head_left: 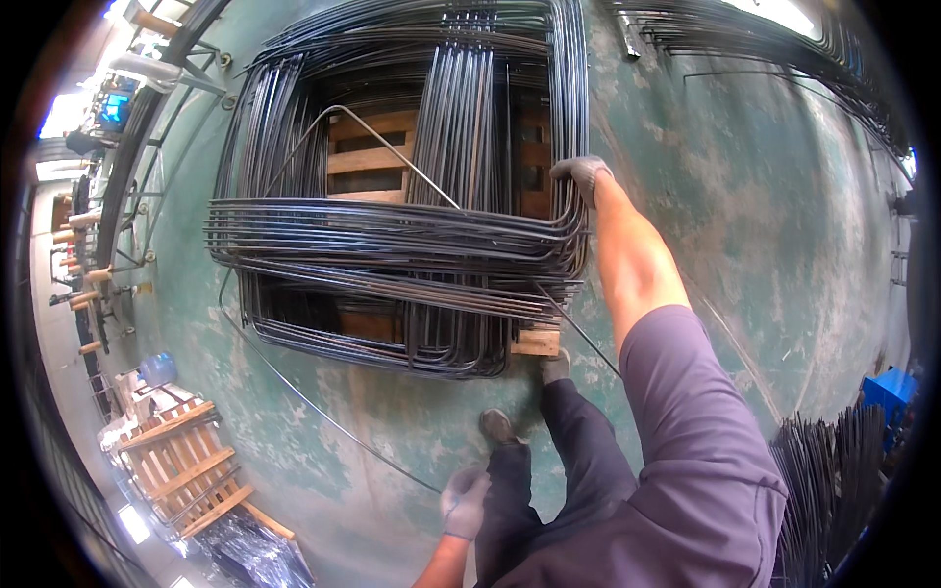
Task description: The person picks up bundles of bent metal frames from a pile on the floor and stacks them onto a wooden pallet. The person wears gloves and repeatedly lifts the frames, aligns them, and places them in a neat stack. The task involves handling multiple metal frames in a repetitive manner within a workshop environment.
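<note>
A large stack of dark bent metal rods (392, 230) with rounded corners lies in front of me on a wooden pallet (368, 159). My right hand (582, 176), in a grey glove, reaches out to the stack's right side, its fingers curled over the rods there. Low in the view, my gloved left hand (465, 502) is closed at the end of a thin metal rod (323, 412). That rod runs up and left to the stack's left corner. Another rod (580, 331) slants from the stack's lower right toward my right arm. A lighter bent rod (397, 152) lies across the stack's opening.
More bent rods (774, 54) are piled at the far right. Upright dark rods (828, 480) and a blue box (889, 397) stand at lower right. At lower left lie a slatted wooden pallet (186, 470) and plastic-wrapped material (250, 554). Metal racks (147, 147) line the left side.
</note>
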### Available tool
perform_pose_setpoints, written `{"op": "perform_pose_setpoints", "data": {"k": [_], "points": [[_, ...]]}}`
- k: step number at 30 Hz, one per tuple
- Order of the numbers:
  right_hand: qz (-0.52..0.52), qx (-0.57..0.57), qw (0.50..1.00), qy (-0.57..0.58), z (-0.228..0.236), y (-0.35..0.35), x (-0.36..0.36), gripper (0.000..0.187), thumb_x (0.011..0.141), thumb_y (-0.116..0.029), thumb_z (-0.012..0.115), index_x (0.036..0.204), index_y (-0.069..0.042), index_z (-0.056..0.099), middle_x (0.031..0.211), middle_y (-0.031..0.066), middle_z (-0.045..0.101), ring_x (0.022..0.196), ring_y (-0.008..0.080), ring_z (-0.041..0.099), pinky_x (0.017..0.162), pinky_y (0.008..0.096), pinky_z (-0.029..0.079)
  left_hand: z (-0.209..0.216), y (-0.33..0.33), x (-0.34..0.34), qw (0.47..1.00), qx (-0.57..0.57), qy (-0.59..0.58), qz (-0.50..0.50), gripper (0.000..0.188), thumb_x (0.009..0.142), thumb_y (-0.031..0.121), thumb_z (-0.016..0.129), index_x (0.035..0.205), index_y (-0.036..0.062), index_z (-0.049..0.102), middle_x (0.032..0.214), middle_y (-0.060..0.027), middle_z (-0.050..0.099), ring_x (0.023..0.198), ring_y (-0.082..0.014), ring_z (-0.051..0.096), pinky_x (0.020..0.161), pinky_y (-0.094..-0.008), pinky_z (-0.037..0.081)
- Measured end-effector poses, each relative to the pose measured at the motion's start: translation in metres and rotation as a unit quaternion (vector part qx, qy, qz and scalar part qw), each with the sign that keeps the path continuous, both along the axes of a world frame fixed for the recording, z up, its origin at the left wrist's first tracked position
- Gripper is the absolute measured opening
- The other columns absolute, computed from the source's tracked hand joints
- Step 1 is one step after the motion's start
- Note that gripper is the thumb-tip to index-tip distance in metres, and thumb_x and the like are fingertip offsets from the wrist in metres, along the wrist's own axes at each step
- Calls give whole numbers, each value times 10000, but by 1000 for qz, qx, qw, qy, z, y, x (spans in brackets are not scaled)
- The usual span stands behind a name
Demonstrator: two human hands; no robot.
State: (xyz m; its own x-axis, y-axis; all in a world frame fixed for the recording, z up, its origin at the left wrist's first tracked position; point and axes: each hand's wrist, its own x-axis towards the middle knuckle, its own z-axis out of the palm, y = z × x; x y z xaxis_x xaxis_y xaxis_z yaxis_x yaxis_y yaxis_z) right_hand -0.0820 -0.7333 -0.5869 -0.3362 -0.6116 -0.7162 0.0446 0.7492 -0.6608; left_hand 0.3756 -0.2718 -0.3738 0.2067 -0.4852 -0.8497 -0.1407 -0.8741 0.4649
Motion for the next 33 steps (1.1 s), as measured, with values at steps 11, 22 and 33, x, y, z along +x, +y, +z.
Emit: {"op": "perform_pose_setpoints", "data": {"k": [11,22,33], "points": [[-149,-249,674,-679,4,30,22,518,965,-221,649,1409,45,635,996,118,710,798,257,665,778,447,607,-1,15,23,996,-23,-73,-54,365,1030,87,732,1342,-88,661,1162,-150,781,1041,-230,758,950,-367,612],[-130,-354,529,-760,321,73,118,200,1048,-140,673,885,-182,566,667,-89,373,558,93,372,500,287,323,118,-68,19,968,-133,186,102,366,1138,349,596,1344,59,678,1185,-142,761,1167,-355,724,1104,-578,551],[5,-440,611,-658,645,214,279,134,996,-106,733,980,-27,626,779,105,651,711,260,666,722,433,586,314,-102,64,757,-311,536,210,821,1095,697,514,1433,-46,601,1468,-245,647,1345,-440,594,1272,-611,399]]}}
